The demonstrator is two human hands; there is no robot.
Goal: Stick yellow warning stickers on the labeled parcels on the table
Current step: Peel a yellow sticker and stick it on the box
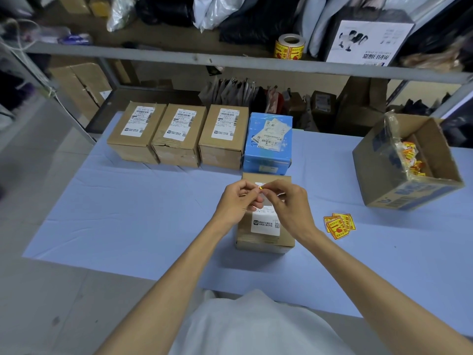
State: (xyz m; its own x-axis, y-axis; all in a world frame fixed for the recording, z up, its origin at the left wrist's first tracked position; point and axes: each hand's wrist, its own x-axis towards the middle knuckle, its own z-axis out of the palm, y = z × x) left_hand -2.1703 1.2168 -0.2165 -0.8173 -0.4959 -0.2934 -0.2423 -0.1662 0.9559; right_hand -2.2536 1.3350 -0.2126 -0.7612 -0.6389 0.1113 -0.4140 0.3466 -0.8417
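Status: early, zero of five done as far as I can see; left hand [238,201] and right hand [284,203] both pinch one small yellow sticker [260,187] between thumb and fingertips, held over the far end of the near parcel [265,237]; can't tell if it touches the top; looks like the backing is being peeled, can't confirm; near parcel's white label shows no yellow, though the hands hide part of the top; back row of three brown parcels [179,135] plus the blue parcel [268,144] all labelled, no yellow visible on any; supply is fine: loose stickers [339,225] lie on the table [128,213] right of the near parcel, sticker roll [289,47] on the shelf; open carton [378,180] at right holds yellow scraps, probably backings; remaining: this one, then four.
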